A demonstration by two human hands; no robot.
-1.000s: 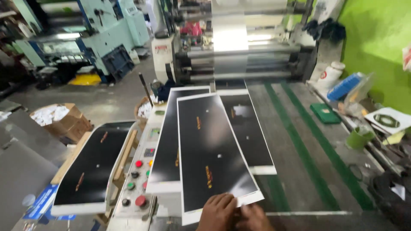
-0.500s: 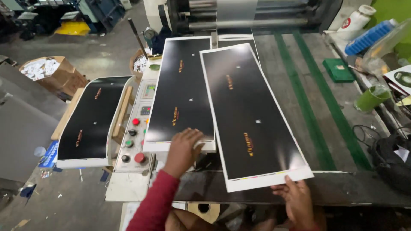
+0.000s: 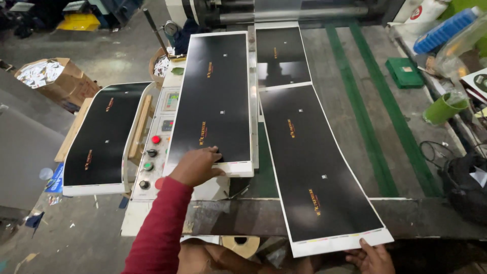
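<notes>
Bright, even light from overhead; soft glare streaks the glossy black sheets (image 3: 317, 167), edges bow outward, and everything stays fairly sharp.

Head camera, looking steeply down over a print-shop table

The single view sat above the person's arms, facing forward and down; the left hand (image 3: 195, 165) and right hand (image 3: 373, 256) lay close at the bottom edge; the machine rollers (image 3: 284, 10) stood farthest, at the top.
</notes>
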